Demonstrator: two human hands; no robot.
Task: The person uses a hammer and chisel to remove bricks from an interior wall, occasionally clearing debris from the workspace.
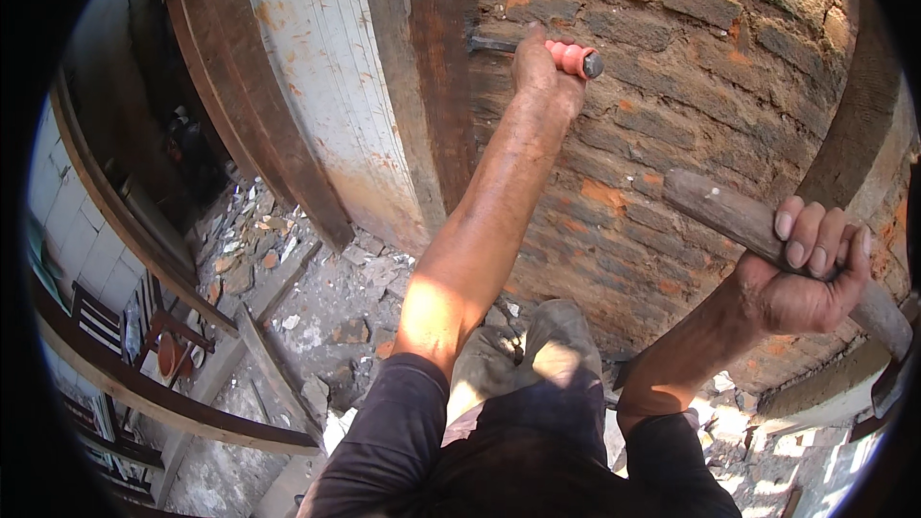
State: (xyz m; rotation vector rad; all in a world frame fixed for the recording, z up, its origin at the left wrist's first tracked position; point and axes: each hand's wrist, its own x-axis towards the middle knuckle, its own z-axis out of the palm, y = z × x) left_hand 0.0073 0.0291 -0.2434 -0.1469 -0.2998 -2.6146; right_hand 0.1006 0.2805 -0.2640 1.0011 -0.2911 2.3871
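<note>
Two bare hands of mine, each closed around a tool, are seen from the head camera against a rough brick wall (614,173). My left hand (549,74), arm extended toward the upper middle, grips a chisel (570,58) with a ringed red handle and a grey metal butt facing right; its dark shaft points left to the seam where the bricks meet a brown wooden post (434,67), though I cannot tell whether the tip touches or enters the seam. My right hand (808,273), lower and well apart from the left, wraps its fingers around the worn wooden handle of a hammer (720,206). This handle slants from upper left to lower right, its bare end on the chisel's side; a dark mass at its lower end lies near the picture's rim, its form unclear. Left of the post stands a pale, stained panel (331,67). Below it, broken rubble (251,245) litters the grey floor (225,465), and loose timber (275,364) lies among the debris. Dark sleeves (389,427) cover my upper arms, and sunlight falls on my left forearm.
</note>
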